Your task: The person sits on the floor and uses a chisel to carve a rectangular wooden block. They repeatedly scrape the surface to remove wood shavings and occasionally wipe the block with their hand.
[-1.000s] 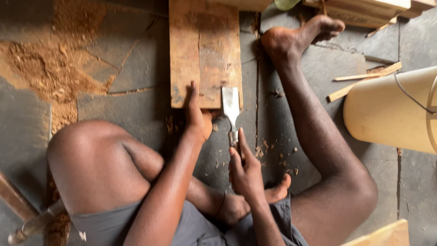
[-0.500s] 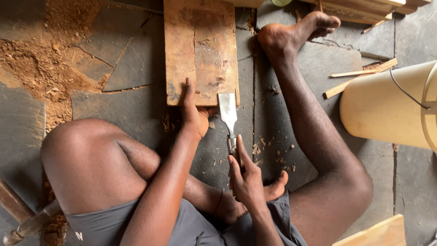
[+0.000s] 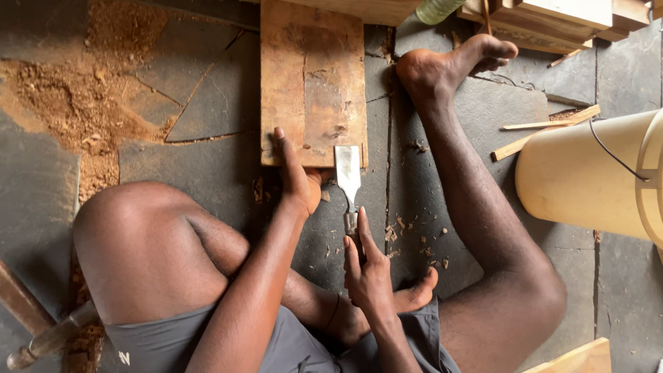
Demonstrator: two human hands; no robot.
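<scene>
We find no labels, signs or screens in this view. The nearest thing to a package is a pale cream bucket (image 3: 587,183) lying on its side at the right edge, its dark wire handle curving across its wall. At the top edge, only the rounded end of a pale green bottle (image 3: 437,10) shows.
</scene>
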